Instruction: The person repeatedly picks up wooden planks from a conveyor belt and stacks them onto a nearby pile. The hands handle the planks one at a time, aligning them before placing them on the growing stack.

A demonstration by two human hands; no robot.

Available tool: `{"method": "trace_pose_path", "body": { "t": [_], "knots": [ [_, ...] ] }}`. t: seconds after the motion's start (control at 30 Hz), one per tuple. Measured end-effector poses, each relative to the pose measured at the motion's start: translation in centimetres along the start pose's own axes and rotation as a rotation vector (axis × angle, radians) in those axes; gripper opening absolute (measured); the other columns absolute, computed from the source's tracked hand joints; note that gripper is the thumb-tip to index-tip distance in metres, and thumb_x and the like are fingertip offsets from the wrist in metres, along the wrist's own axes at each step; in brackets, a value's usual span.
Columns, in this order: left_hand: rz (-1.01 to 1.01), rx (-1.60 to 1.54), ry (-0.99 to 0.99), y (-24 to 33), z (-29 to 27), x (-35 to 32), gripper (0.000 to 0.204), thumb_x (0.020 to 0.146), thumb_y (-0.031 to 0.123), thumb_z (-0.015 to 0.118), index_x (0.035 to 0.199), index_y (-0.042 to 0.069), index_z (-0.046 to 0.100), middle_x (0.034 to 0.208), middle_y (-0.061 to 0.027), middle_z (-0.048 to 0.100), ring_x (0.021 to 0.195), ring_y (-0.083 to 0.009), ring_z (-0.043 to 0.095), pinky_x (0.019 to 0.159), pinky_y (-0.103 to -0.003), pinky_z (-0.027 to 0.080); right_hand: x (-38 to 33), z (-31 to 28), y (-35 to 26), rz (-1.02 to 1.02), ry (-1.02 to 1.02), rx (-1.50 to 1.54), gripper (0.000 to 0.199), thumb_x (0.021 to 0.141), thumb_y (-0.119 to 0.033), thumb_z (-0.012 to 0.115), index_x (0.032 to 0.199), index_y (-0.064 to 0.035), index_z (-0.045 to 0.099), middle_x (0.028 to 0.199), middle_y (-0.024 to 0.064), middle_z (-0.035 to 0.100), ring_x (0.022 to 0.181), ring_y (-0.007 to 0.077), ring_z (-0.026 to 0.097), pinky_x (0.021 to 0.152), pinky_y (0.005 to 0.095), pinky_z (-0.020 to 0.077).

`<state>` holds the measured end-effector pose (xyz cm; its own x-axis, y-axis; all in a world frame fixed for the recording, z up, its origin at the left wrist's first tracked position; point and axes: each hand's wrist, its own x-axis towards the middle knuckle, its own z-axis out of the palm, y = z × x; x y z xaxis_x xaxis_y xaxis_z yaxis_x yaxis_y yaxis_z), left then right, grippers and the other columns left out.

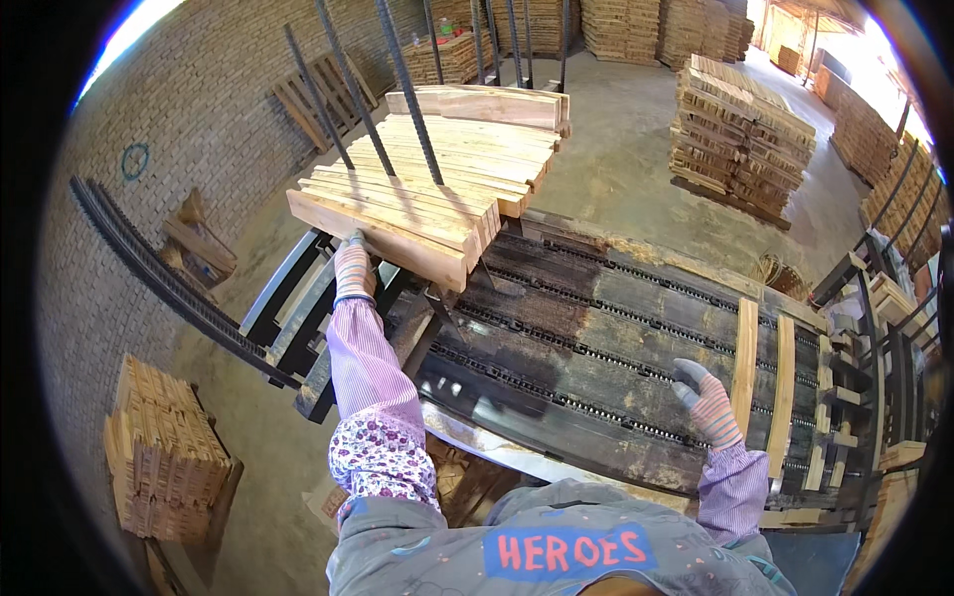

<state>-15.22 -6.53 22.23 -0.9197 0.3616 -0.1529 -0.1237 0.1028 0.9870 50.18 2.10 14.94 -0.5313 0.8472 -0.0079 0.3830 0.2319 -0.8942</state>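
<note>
My left hand (355, 266), in a striped glove with grey fingertips, reaches far forward. Its fingers are closed together against the front face of a wooden board (412, 248) at the near side of a layer of boards (427, 164). How far the fingers wrap under the board is hidden. To the right, my right hand (708, 399), gloved alike, hovers over the dark chain conveyor (556, 348) with its fingers apart and nothing in them. Just beyond it, a narrow board (745, 363) lies across the chains, with a second board (783, 397) beside it.
Tall ribbed metal rods (409, 94) rise among the stacked boards. Black curved rails (184, 283) extend at the left. Board stacks stand on the floor at lower left (164, 452) and far right (740, 139). A brick wall (219, 89) bounds the left side.
</note>
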Motion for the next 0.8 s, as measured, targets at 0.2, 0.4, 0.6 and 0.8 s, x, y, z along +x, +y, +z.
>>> {"method": "trace_pose_path", "body": {
  "t": [0.2,0.4,0.6,0.8],
  "knots": [
    [0.098,-0.182,-0.018,0.0,-1.7,1.0,0.105,0.089,0.073,0.068,0.160,0.004,0.034,0.150,-0.0219,0.054,0.128,-0.0358,0.059,0.104,-0.048,0.049,-0.3,0.3,-0.9,-0.036,-0.052,0.069,0.044,0.098,-0.009,0.069,0.140,-0.0016,0.061,0.121,0.0073,0.071,0.113,0.0162,0.065,0.101,0.0320,0.0513],
    [0.197,-0.271,-0.133,1.9,1.7,-3.8,0.118,0.086,0.038,0.082,0.169,0.007,0.005,0.166,-0.0212,0.033,0.145,-0.0362,0.043,0.118,-0.049,0.036,-2.2,-0.7,1.1,-0.005,-0.036,0.028,0.044,0.097,-0.014,0.070,0.138,-0.0014,0.063,0.121,0.0109,0.072,0.110,0.0195,0.067,0.100,0.0331,0.0527],
    [0.197,-0.158,-0.147,0.3,2.6,-2.0,0.108,0.090,0.050,0.078,0.167,0.004,0.017,0.159,-0.0182,0.044,0.139,-0.0338,0.048,0.113,-0.050,0.041,-4.9,-3.3,3.0,0.098,0.120,-0.045,0.044,0.097,-0.015,0.072,0.137,-0.0010,0.063,0.120,0.0137,0.073,0.112,0.0210,0.068,0.101,0.0335,0.0526],
    [0.139,-0.144,-0.287,-1.2,-3.3,6.8,0.087,0.091,0.061,0.071,0.149,0.000,0.053,0.143,-0.0165,0.062,0.129,-0.0293,0.058,0.108,-0.046,0.044,-8.9,-9.8,6.8,0.225,0.433,-0.120,0.043,0.098,-0.022,0.071,0.136,-0.0012,0.065,0.121,0.0140,0.074,0.115,0.0220,0.068,0.102,0.0338,0.0514]
  ]
}}
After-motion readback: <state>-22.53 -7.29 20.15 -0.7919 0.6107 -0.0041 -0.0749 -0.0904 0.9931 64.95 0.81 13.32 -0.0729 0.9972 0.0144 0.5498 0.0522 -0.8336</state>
